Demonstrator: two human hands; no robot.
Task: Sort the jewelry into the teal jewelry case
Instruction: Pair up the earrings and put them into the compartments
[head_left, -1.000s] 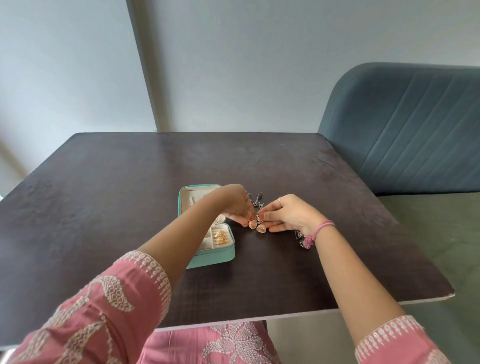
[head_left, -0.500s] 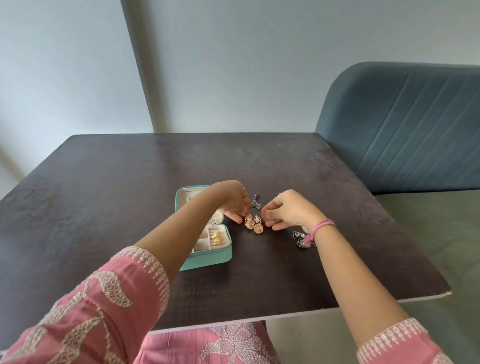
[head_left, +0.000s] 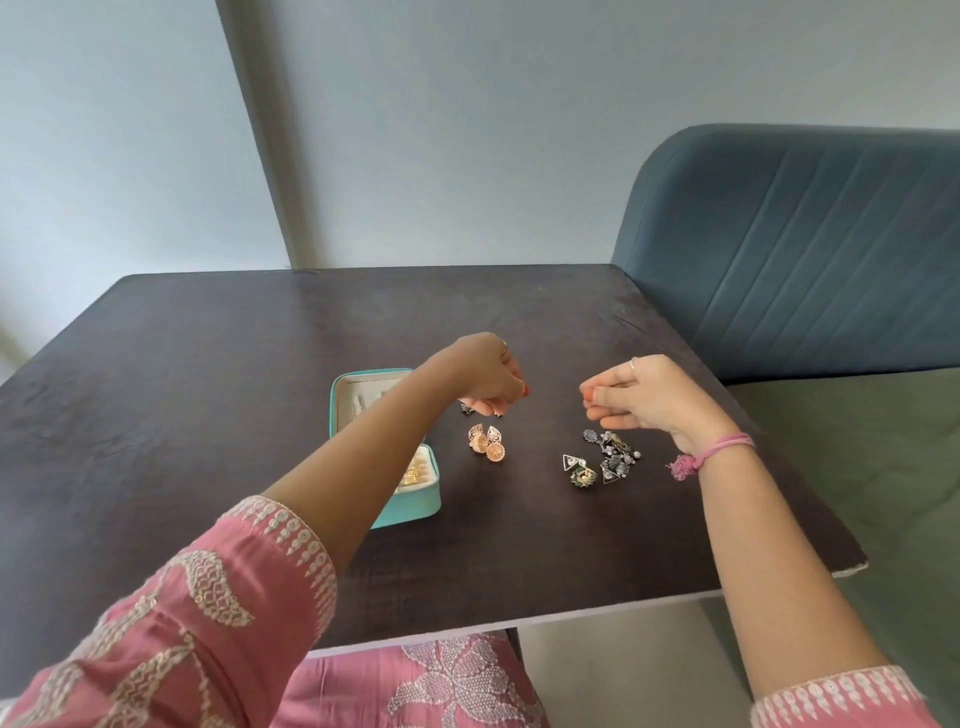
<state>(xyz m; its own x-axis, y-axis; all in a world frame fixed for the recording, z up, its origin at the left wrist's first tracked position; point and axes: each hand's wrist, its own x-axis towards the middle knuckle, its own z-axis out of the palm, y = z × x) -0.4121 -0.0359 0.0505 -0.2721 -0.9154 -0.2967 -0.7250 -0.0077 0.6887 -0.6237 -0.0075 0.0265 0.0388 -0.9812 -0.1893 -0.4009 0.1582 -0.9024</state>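
- The rose-gold earrings (head_left: 487, 443), which both hands were pinching together half a second ago, now lie released on the desk (head_left: 208, 395), just right of the teal jewelry case (head_left: 415, 506); I judge the pair was only being matched up, since it is not yet in the case.
- The case lies open, with gold pieces in a near compartment; the silver jewelry pile (head_left: 602, 460) waits unsorted near the right wrist.
- The right hand (head_left: 654, 400) has lifted clear, its fingers curled together; they seem to hold nothing.
- The left hand (head_left: 488, 379) has also risen, hovering past the earrings with curled fingers close above a small dark piece (head_left: 467, 408); whether it is pinching it, I cannot tell.
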